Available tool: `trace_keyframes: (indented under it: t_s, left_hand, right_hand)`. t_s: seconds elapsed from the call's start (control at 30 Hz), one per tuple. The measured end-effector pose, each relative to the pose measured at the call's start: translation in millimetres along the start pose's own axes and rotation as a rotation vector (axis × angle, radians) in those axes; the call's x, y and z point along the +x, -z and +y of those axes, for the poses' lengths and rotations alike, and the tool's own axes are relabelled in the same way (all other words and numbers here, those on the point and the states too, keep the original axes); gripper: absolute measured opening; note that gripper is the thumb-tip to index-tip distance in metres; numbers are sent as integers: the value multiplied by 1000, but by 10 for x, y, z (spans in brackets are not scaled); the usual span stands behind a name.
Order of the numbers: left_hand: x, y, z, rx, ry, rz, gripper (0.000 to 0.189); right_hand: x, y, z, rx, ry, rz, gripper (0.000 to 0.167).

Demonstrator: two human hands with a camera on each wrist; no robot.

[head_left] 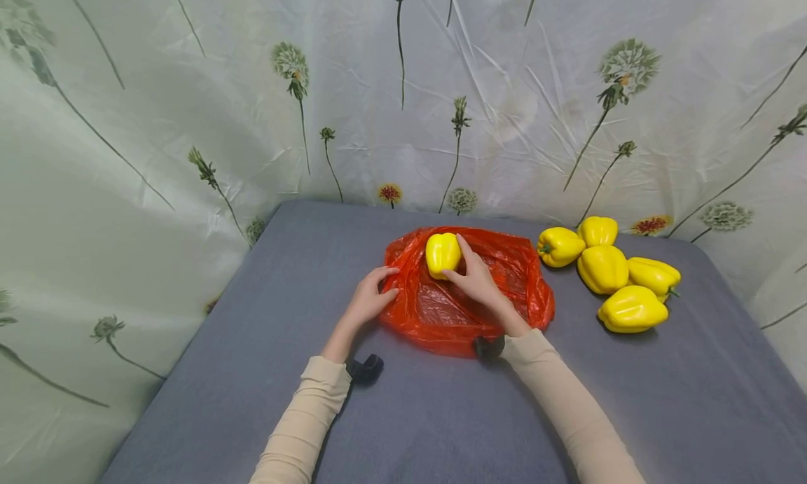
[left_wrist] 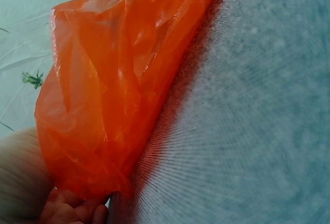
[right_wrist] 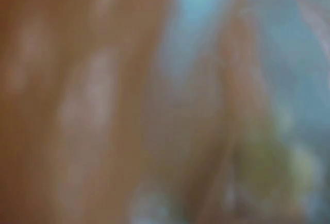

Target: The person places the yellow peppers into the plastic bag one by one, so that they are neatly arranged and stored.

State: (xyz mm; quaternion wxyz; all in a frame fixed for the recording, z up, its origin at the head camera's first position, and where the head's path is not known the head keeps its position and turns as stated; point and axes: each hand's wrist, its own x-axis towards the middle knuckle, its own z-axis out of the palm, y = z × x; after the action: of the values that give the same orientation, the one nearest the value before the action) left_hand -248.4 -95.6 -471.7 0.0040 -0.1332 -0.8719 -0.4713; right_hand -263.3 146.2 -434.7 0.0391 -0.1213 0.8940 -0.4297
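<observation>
A red plastic bag [head_left: 441, 333] lies spread with its mouth facing up. My right hand [head_left: 477, 279] holds a yellow bell pepper [head_left: 443, 254] over the bag's mouth, thumb and fingers at its right side. At the bag's left edge, my left hand [head_left: 368, 298] grips the thin plastic between thumb and fingers. The left wrist view shows the bag [left_wrist: 103, 95] bunched down to that hand [left_wrist: 67, 206], its fingertips partly hidden by the film. Blur fills the right wrist view, with orange-brown film close to the lens.
Several yellow bell peppers [head_left: 602, 269] lie in a group to the right of the bag. The table [head_left: 284, 274] has a grey-blue cloth cover. Behind it hangs a pale curtain [head_left: 353, 85] printed with dandelions. Black wrist straps [head_left: 366, 369] sit by both sleeves.
</observation>
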Motion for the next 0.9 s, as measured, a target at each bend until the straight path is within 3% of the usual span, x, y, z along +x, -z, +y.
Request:
trace_keyframes:
  t_s: [0.4, 0.9]
  left_hand:
    - [18, -7, 6, -12, 5, -2, 41]
    - [4, -8, -7, -8, 16, -1, 40]
  right_hand:
    - [20, -56, 19, 57, 30, -35, 84]
    - [-114, 30, -48, 92, -10, -30, 78]
